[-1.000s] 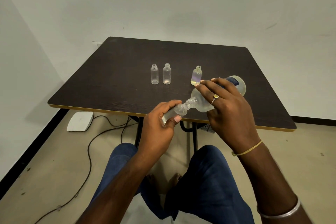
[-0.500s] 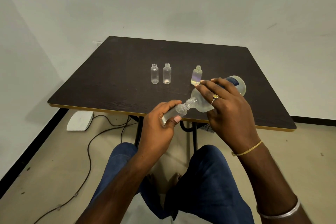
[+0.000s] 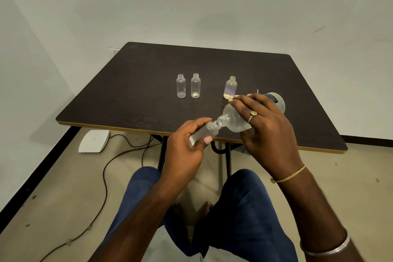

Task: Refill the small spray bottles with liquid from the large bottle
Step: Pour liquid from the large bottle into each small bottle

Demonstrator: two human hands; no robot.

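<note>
Over the near edge of the dark table, a large bottle is tipped into a small spray bottle.
The left hand curls round the small spray bottle, its neck pointing to 2 o'clock. The right hand, fingers wrapped over the large bottle, holds it tilted with its neck toward 8 o'clock, the two mouths meeting. At 12 o'clock stand an empty bottle, a second empty bottle and a bottle of yellowish liquid.
</note>
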